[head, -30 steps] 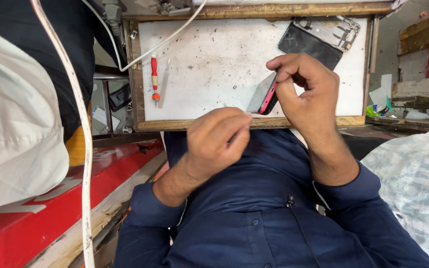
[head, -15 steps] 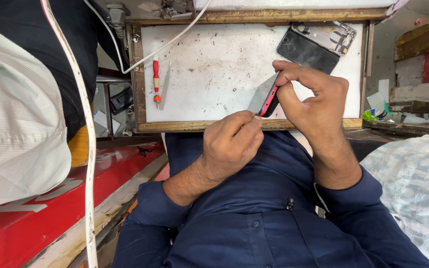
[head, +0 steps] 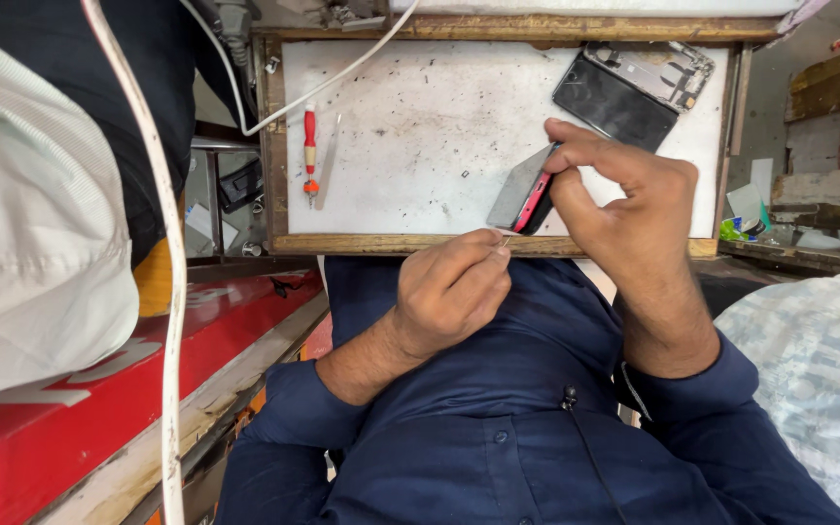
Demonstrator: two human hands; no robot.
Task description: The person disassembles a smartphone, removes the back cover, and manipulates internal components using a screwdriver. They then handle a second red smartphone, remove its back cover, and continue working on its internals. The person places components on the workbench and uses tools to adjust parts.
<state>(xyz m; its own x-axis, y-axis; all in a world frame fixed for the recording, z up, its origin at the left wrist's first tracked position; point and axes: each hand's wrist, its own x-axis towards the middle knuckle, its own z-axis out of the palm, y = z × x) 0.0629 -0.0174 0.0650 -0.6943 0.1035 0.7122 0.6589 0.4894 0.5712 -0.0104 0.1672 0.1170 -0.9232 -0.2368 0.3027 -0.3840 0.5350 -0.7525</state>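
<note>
Just slim red-edged phone (head: 527, 192), pinched

Head view, one camera, close above the work tray

It looks steeply down past the chest at the white tray (head: 410, 126), whose wooden near edge meets the body; both hands sit near the lens, and no second view shares it.

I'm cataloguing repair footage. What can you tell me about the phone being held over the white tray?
The phone is a slim slab with a red edge and a grey, reflective face, tilted on its side above the tray's lower rim. The right hand pinches it between thumb and fingers; the left hand brings a thin tool toward its lower corner. Whether they touch is unclear.
</note>
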